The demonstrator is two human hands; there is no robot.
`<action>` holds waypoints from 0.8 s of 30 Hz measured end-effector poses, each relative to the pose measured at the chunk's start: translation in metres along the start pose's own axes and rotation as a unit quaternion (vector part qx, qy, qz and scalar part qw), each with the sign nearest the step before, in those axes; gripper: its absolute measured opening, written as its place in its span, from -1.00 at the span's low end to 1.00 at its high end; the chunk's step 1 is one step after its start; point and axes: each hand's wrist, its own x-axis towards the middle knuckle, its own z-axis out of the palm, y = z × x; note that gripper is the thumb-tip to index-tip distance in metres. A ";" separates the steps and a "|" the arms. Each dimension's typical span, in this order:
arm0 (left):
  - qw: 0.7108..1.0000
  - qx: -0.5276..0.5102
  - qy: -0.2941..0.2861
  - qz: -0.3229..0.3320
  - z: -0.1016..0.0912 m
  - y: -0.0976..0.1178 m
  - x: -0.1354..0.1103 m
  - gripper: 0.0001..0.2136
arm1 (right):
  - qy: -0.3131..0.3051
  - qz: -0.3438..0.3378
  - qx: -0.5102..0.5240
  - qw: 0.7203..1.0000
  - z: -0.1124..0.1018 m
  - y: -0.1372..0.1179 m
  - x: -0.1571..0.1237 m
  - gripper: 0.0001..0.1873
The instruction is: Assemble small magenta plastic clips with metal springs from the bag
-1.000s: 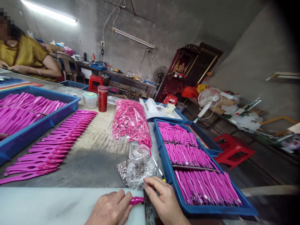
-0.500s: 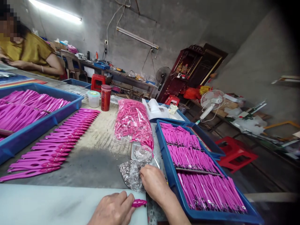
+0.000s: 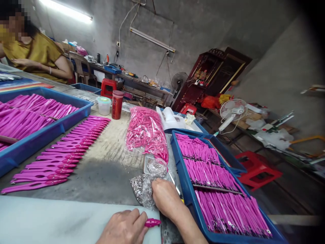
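Piece in left hand

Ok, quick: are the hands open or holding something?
Left hand: closed, holding a pink piece.
Right hand: at the clear plastic bag; its grip cannot be told.

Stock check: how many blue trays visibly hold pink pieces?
2: one tray at the picture's left edge, one tray right of the right hand. Far trays show only partly, so more may be hidden.
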 end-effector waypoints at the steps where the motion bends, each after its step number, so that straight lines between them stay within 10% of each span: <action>1: 1.000 0.000 -0.001 0.001 0.000 0.000 0.000 -0.84 | 0.001 0.000 0.002 1.000 0.000 0.000 0.000 -0.73; 16: 0.998 0.005 0.048 -0.028 0.013 0.005 -0.003 -0.78 | 0.037 0.021 0.164 0.986 -0.013 0.006 -0.025 -0.74; 24: 1.000 0.017 -0.010 -0.020 0.000 0.006 0.002 -0.87 | -0.045 -0.022 0.283 0.958 -0.021 -0.001 -0.053 -0.77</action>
